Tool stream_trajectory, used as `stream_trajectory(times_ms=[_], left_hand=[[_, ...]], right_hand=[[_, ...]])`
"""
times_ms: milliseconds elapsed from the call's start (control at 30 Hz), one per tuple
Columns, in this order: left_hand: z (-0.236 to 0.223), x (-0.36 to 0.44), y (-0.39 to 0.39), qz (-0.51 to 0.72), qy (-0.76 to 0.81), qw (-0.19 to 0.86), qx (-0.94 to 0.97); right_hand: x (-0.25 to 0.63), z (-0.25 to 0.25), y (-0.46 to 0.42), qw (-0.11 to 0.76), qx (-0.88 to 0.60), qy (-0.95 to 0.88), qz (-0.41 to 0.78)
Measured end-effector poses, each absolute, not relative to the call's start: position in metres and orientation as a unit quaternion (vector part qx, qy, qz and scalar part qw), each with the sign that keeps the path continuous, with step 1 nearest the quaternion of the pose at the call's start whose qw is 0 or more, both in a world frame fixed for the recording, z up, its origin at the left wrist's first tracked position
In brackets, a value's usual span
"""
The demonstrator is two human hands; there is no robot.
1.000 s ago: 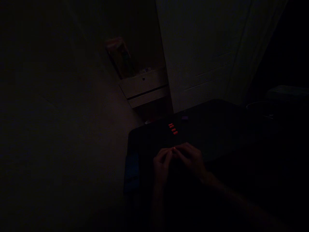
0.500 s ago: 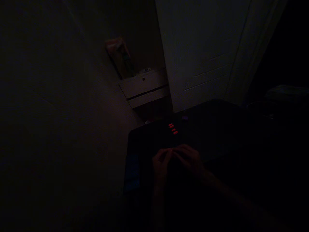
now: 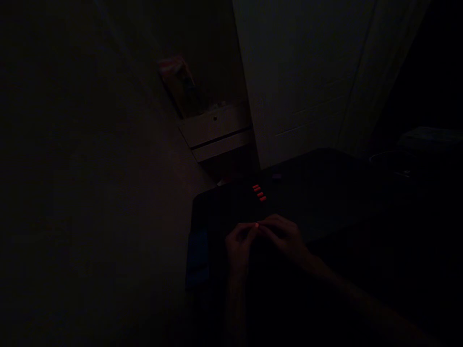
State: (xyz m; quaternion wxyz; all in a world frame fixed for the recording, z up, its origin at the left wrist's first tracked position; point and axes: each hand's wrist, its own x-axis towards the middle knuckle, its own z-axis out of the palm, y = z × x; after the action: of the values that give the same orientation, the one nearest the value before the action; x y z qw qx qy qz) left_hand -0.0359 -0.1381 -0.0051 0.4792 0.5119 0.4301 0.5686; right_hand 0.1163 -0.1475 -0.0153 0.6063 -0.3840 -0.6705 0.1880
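Observation:
The room is very dark. My left hand and my right hand meet fingertip to fingertip over a dark table. Both are curled in a pinch, and a small glowing orange piece shows between their fingertips. Just beyond the hands, a short row of several similar orange pieces lies on the table.
A pale drawer unit stands beyond the table's far corner, with a light door or panel to its right. A bluish object sits at the table's left edge. A faint purple item lies past the orange row.
The hands have stayed together in much the same place, shifting slightly left. The orange piece between the fingertips shows more clearly now.

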Motion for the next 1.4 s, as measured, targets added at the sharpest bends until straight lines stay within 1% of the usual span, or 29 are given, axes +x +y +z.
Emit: stream_trajectory(times_ms=[300,567,800,1133,1400], left_hand=[[-0.0093,-0.0354,-0.1347,0.576,0.446,0.448,0.518],[-0.0062,-0.0350,-0.1375,0.561,0.434,0.461,0.533],[-0.0076,-0.0353,-0.1368,0.561,0.447,0.440,0.540],[-0.0064,-0.0374,-0.1368,0.551,0.438,0.457,0.544],[-0.0021,-0.0370,-0.1368,0.542,0.431,0.486,0.533]], right_hand=[[0.1176,-0.0170,-0.1478,0.600,-0.376,-0.681,0.188],[0.1161,-0.0178,-0.1477,0.606,-0.401,-0.664,0.179],[0.1159,-0.0188,-0.1475,0.598,-0.400,-0.675,0.164],[0.1184,-0.0214,-0.1487,0.574,-0.398,-0.698,0.158],[0.1168,-0.0191,-0.1493,0.584,-0.410,-0.674,0.192]])
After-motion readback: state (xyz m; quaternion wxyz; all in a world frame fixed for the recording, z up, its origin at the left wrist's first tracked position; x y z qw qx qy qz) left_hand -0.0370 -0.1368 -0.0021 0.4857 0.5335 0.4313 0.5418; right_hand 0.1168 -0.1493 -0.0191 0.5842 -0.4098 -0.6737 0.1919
